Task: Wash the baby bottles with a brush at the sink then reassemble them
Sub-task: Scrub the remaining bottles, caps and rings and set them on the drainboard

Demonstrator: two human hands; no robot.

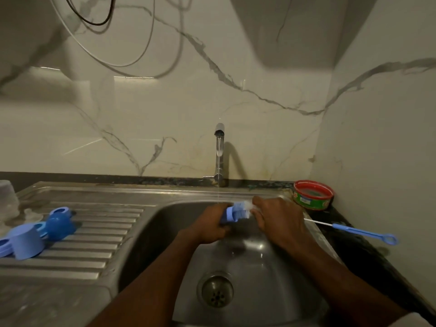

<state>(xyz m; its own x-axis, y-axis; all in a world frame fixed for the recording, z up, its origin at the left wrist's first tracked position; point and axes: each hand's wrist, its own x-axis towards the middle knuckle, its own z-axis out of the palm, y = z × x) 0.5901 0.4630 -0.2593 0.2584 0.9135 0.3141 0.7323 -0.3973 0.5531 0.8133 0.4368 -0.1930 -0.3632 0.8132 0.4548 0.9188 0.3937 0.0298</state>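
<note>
Hands over sink (165, 208): left hand (212, 223) gripping brush (238, 210), right hand (278, 220) fingers curled round its bristles.

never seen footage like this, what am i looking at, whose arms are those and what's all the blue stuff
There is no machine here. The one picture comes from a camera worn on a person's head, looking forward and down, so the two arms are the wearer's own. They stand at a steel sink with a thin stream running from the tap. The left hand grips a blue brush handle, and the right hand holds something at the white bristle end; what exactly is too blurred to tell. On the draining board to the left lie blue bottle parts, seemingly caps and rings. To the right sit a red-rimmed tub and a thin blue brush on the dark counter.
</note>
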